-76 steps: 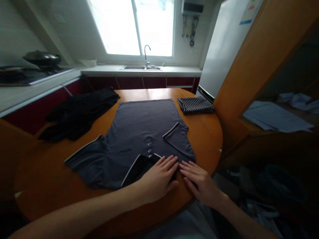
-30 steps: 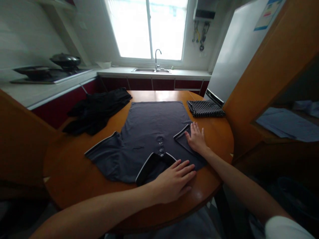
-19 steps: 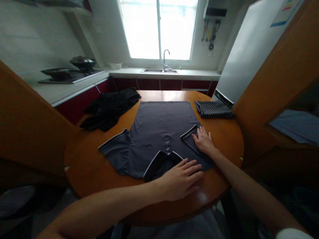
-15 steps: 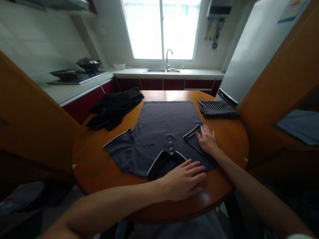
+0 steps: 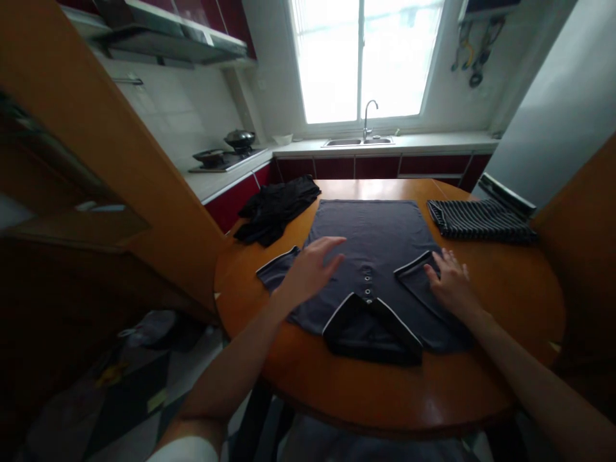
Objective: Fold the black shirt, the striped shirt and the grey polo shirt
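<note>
A grey polo shirt point(image 5: 370, 237) with a black collar lies front up on the round wooden table point(image 5: 399, 401), its collar toward me. Its right-hand sleeve is folded inward over the body; the left-hand sleeve sticks out to the side. My left hand point(image 5: 310, 273) is over the shirt near the left-hand sleeve, fingers stretched out, holding nothing. Whether it touches the cloth I cannot tell. My right hand point(image 5: 450, 282) lies with spread fingers on the outer edge of the folded sleeve.
Rumpled black clothing point(image 5: 279, 208) lies at the table's far left. A folded black-and-white striped cloth point(image 5: 481, 219) sits at the far right, near the fridge point(image 5: 553, 109). Behind the table are a counter with a sink point(image 5: 344, 142) and a stove with a lidded wok point(image 5: 239, 139).
My left hand has lifted off the collar and moved left and away from me toward the other sleeve. My right hand stays at the folded sleeve. The view has turned left.
</note>
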The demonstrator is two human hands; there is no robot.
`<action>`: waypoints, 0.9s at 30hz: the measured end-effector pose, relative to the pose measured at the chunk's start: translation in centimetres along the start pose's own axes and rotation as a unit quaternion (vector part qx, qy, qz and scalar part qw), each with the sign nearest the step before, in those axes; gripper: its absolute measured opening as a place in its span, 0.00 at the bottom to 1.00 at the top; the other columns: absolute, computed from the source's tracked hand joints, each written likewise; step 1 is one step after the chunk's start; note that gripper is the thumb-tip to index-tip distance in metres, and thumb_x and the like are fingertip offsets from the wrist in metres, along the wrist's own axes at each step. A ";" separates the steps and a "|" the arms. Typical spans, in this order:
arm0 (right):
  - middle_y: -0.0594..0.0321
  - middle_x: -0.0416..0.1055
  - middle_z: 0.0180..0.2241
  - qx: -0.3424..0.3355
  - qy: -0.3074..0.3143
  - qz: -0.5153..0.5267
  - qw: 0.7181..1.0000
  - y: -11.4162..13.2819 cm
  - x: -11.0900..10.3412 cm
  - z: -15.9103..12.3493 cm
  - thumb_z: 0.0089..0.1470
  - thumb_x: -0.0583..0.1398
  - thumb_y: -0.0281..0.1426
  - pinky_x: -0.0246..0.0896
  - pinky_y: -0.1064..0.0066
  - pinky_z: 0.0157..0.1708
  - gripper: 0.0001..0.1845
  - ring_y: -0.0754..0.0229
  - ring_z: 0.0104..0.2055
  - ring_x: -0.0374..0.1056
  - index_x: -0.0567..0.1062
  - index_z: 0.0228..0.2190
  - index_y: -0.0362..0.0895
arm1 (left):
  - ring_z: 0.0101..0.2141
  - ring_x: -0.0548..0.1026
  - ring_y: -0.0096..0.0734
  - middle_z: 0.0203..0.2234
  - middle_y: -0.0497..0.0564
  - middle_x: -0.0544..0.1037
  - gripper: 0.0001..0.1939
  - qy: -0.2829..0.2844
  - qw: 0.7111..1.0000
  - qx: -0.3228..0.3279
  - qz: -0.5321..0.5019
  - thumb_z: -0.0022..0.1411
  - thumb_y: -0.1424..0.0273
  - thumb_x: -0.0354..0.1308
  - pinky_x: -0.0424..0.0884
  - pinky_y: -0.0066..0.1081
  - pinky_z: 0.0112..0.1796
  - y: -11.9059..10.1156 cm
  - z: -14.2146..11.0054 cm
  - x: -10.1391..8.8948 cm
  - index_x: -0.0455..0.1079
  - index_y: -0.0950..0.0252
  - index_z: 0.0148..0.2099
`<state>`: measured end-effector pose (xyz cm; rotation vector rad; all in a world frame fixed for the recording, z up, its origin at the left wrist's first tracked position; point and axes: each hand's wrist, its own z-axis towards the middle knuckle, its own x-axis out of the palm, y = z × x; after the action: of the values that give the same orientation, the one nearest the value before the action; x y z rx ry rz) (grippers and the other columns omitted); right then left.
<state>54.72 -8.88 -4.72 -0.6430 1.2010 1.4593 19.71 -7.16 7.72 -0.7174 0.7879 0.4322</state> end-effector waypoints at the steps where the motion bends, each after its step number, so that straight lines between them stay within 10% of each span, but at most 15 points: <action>1: 0.40 0.53 0.67 -0.007 -0.009 0.004 1.000 0.0 0.0 0.0 0.67 0.44 0.44 0.41 0.41 0.65 0.33 0.44 0.71 0.44 0.65 0.61 0.34 | 0.54 0.73 0.40 0.53 0.55 0.76 0.18 -0.029 0.997 -0.061 0.032 0.70 0.66 0.53 0.67 0.37 0.57 2.2 -0.2 -1.2 0.69 0.62 0.59; 6: 0.41 0.55 0.66 -0.037 -0.038 0.017 0.998 0.2 -0.2 0.3 0.67 0.45 0.44 0.44 0.42 0.65 0.32 0.43 0.71 0.46 0.69 0.59 0.35 | 0.52 0.74 0.50 0.51 0.65 0.76 0.27 0.011 0.906 -0.350 0.239 0.65 0.58 0.57 0.66 0.39 0.53 11.5 -4.6 -4.3 0.67 0.70 0.59; 10: 0.43 0.56 0.67 -0.069 -0.050 0.042 0.995 2.0 -1.0 0.2 0.66 0.46 0.43 0.42 0.43 0.66 0.31 0.44 0.71 0.45 0.70 0.58 0.37 | 0.52 0.72 0.58 0.49 0.70 0.75 0.30 0.072 0.846 -0.432 0.305 0.63 0.48 0.55 0.65 0.43 0.52 14.6 -8.5 -3.7 0.69 0.71 0.52; 16: 0.52 0.51 0.69 -0.278 0.077 0.136 0.948 11.7 -2.8 -2.5 0.67 0.48 0.42 0.40 0.49 0.68 0.30 0.50 0.72 0.41 0.63 0.64 0.41 | 0.48 0.74 0.53 0.43 0.64 0.77 0.25 0.027 0.846 -0.467 0.255 0.61 0.47 0.58 0.67 0.38 0.47 15.6 -10.1 -3.3 0.71 0.66 0.42; 21: 0.52 0.47 0.70 -0.479 0.283 0.187 0.809 20.2 -2.4 -5.5 0.66 0.52 0.43 0.35 0.50 0.69 0.34 0.51 0.73 0.40 0.55 0.68 0.45 | 0.42 0.74 0.44 0.37 0.56 0.76 0.14 0.011 0.867 -0.451 0.213 0.59 0.58 0.64 0.67 0.34 0.43 15.7 -9.6 -3.5 0.68 0.62 0.33; 27: 0.44 0.41 0.71 -0.528 0.371 0.167 0.746 22.4 0.3 -6.7 0.64 0.52 0.51 0.29 0.49 0.69 0.43 0.48 0.73 0.36 0.50 0.69 0.37 | 0.31 0.73 0.32 0.29 0.48 0.75 0.06 -0.015 0.890 -0.427 0.161 0.63 0.68 0.60 0.65 0.28 0.34 16.9 -8.0 -3.8 0.65 0.62 0.35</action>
<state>32.12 -12.70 0.12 -2.0201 0.9574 2.2886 3.34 -1.69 -0.37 -1.3979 0.6707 1.1270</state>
